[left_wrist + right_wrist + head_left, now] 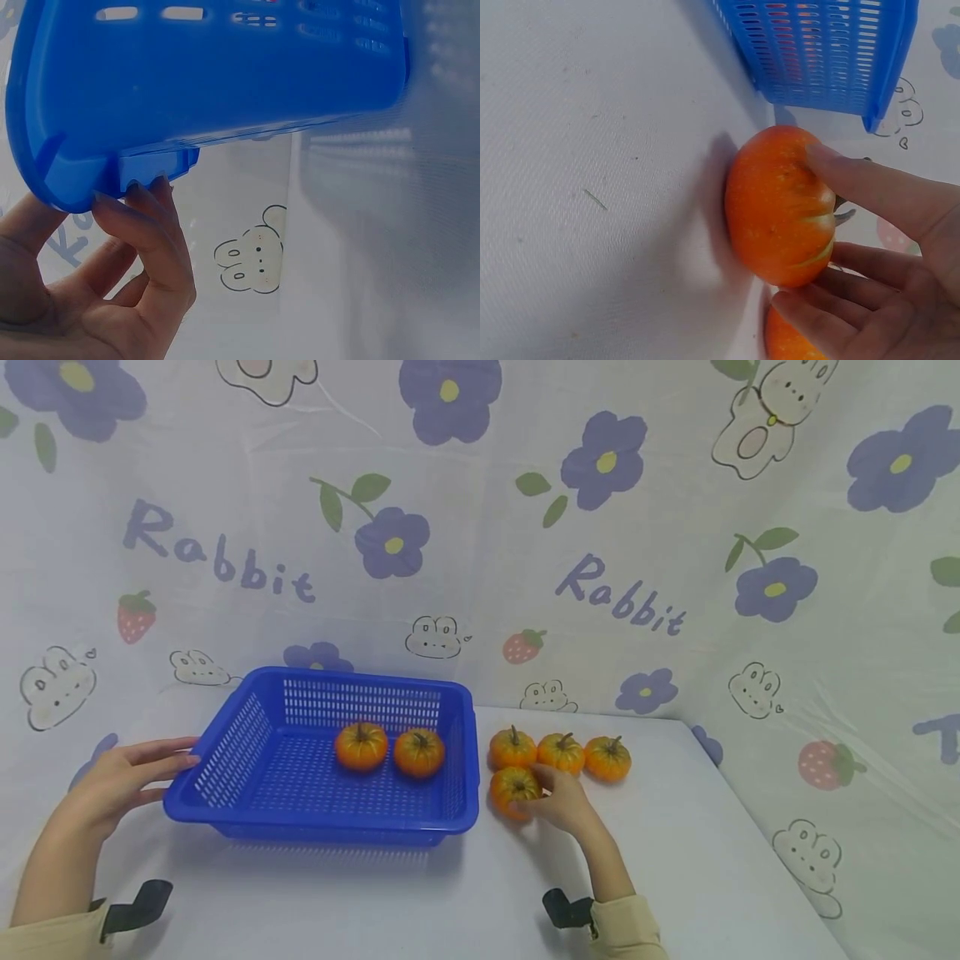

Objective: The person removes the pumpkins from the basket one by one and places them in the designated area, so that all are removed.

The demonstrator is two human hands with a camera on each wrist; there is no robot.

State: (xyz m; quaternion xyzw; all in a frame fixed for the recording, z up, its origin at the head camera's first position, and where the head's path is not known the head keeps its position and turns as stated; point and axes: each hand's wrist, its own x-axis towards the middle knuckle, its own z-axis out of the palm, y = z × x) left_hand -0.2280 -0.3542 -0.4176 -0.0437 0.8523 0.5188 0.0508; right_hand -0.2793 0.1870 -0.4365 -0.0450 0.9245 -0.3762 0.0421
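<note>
At the left end of a blue plastic basket (322, 823), my left hand (112, 785) holds the rim, its fingers bent under the edge in the left wrist view. Two small orange pumpkins (362, 748) lie inside the basket, side by side toward its right. Just outside the right wall, my right hand (564, 803) grips another small pumpkin (776, 206), thumb on one side and fingers on the other. That pumpkin sits low at the white tabletop, its stem partly hidden by the hand in the right wrist view.
Behind the right hand, three more pumpkins (607, 760) stand in a row to the right of the basket. A white cloth (480, 568) printed with flowers and rabbits hangs behind and beside the white table (690, 860).
</note>
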